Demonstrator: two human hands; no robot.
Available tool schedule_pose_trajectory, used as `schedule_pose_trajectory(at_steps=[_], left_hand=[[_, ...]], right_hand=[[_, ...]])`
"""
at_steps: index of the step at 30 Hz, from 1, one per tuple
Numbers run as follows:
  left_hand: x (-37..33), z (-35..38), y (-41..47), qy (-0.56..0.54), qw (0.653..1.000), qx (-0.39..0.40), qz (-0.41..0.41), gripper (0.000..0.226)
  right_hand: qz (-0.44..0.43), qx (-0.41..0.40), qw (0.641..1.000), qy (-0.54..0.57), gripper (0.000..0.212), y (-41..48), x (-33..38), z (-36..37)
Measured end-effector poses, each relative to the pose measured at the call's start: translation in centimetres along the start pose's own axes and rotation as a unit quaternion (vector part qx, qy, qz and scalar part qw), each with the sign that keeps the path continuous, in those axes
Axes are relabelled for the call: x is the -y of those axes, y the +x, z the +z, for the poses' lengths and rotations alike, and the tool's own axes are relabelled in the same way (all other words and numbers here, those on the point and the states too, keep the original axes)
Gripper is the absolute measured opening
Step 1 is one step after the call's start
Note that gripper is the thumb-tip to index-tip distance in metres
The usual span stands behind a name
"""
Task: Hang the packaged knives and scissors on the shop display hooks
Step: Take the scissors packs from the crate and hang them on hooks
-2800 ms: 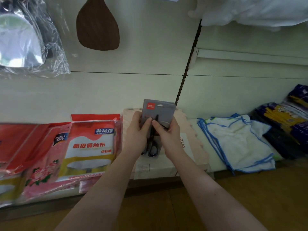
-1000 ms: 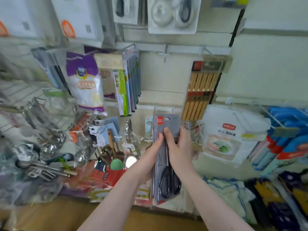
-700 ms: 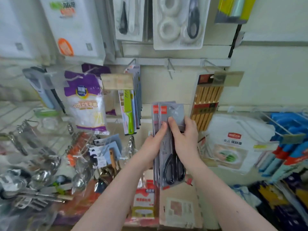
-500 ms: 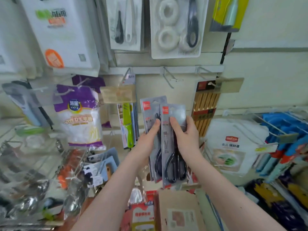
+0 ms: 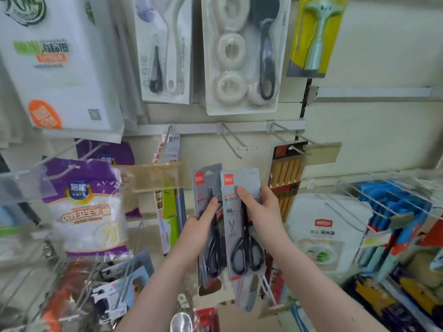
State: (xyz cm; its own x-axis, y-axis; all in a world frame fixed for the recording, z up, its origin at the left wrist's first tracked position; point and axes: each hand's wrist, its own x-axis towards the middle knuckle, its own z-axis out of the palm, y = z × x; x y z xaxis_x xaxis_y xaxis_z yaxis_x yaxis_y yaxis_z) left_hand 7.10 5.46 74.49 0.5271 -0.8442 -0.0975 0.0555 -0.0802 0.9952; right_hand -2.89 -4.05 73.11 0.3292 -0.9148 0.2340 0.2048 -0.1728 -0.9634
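Left hand [image 5: 201, 233] grips one scissors pack [image 5: 206, 183] by its left edge, thumb across the front. Right hand [image 5: 261, 212] pinches a second pack [image 5: 242, 177], thumb on the front and fingers wrapped round the right edge. The packs are fanned apart, right one overlapping the left a little and sitting nearer the camera, which looks like splitting the pair so one card can go on alone. Both grips sit mid-card, so the card tops stay clear of fingers; that is where the hang slots should be, though blur hides their shape. Both are upright with blades up and handles down, already in hanging orientation. Just left of the left hand, knife packs [image 5: 170, 207] hang edge-on, so cutting tools seem grouped here. Right of the right hand, chopsticks [image 5: 285, 178] fill their own hook. Straight above both hands a bare hook [image 5: 231, 140] juts from the rail [image 5: 199, 128] — likely target. Neither pack touches it yet.
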Motion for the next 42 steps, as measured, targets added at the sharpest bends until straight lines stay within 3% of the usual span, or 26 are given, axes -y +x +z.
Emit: schedule_pose_trajectory(at_steps=[2,5,9,11,16,20,42], left_hand=[[0.0,-0.2,0.6,0.017,1.000,0.007,0.000,0.038],[-0.7,-0.1,0.9,0.007,1.000,0.003,-0.002,0.023],[-0.5,-0.5,1.8,0.002,1.000,-0.016,-0.002,0.051],[-0.5,-0.7,2.1,-0.008,1.000,-0.021,-0.002,0.053],[-0.9,-1.0,2.4,-0.025,1.000,-0.013,0.008,0.020],[-1.2,-0.9,2.1,-0.037,0.999,-0.006,0.023,0.007],[0.4,-1.2,4.6,-0.091,0.996,0.005,0.016,0.009]], right_hand=[[-0.017,-0.002,1.000,-0.011,0.021,0.9,0.5,-0.1],[-0.036,-0.010,0.999,-0.025,0.020,2.0,1.2,-0.1],[-0.047,-0.012,0.998,-0.034,0.018,2.9,1.5,0.0],[-0.051,-0.015,0.998,-0.038,0.016,3.3,1.4,0.2],[-0.051,-0.023,0.998,-0.040,0.018,3.9,0.6,0.3],[-0.056,-0.025,0.997,-0.040,0.020,4.0,0.2,0.3],[-0.039,-0.019,0.995,-0.092,0.023,11.0,-2.2,2.6]])
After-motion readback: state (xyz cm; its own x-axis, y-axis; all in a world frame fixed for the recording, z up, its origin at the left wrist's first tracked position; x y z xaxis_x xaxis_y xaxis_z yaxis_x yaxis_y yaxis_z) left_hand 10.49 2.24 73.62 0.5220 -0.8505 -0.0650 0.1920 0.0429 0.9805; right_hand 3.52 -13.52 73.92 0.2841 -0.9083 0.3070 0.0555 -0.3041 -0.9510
